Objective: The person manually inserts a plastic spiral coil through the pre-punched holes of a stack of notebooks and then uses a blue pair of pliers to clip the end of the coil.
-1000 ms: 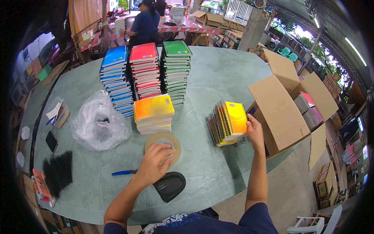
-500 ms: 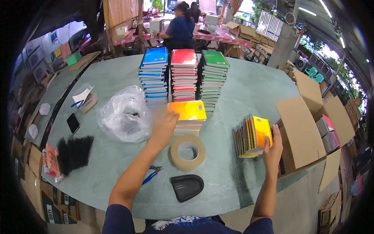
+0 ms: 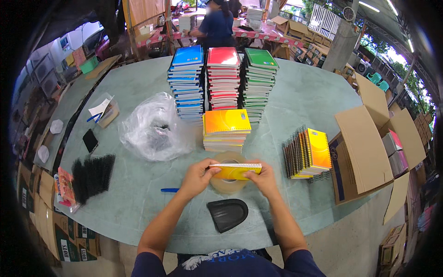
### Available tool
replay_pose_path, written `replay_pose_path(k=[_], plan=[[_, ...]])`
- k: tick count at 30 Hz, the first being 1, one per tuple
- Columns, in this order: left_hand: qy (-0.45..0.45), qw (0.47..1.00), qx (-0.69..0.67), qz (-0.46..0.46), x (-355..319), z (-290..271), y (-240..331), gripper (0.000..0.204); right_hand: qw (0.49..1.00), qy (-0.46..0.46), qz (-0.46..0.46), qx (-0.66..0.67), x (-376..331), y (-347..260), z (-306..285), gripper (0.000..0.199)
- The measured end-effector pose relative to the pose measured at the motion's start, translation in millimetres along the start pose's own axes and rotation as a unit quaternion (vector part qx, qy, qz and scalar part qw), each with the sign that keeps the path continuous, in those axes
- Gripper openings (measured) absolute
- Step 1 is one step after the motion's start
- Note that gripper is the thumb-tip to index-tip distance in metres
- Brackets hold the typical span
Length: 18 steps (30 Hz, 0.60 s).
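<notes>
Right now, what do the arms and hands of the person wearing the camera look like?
The left hand and right hand are bare, with no gloves. The forearms are bare too, and I see no watch or bracelet on the wrists. Above them are short, dark blue sleeves, matching the shirt.

Everything here is pointing to a notebook-binding or packing workshop: tall stacks of blue notebooks (image 3: 185,87), red notebooks (image 3: 224,83) and green notebooks (image 3: 258,85) are standing on a broad green table (image 3: 307,101), black binding coils (image 3: 92,177) are lying at its left, and an open carton (image 3: 367,150) is holding more books (image 3: 398,162). Behind, another person (image 3: 218,27) is working at a pink-covered table (image 3: 272,38). A metal-framed roof (image 3: 405,22) with a fluorescent tube (image 3: 392,7) is covering the open-sided space, and trees (image 3: 378,45) are showing beyond.
</notes>
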<state>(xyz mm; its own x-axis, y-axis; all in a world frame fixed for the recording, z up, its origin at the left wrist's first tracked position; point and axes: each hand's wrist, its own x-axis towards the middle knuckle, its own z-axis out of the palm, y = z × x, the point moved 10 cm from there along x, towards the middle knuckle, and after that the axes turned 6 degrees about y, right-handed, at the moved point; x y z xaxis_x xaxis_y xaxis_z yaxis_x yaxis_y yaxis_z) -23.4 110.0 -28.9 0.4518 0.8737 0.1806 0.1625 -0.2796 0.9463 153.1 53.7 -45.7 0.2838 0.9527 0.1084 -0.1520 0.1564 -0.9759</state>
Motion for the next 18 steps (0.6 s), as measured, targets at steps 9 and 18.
replay_pose_path(k=[9, 18], plan=[[0.016, 0.979, -0.186, -0.085, -4, 24, -31, 0.022, 0.999, 0.035, 0.039, -0.006, -4, 17, -1, 0.017], [0.055, 0.984, -0.164, -0.042, -15, 29, -40, 0.016, 0.850, 0.116, -0.379, -0.348, -34, -118, 74, 0.028]])
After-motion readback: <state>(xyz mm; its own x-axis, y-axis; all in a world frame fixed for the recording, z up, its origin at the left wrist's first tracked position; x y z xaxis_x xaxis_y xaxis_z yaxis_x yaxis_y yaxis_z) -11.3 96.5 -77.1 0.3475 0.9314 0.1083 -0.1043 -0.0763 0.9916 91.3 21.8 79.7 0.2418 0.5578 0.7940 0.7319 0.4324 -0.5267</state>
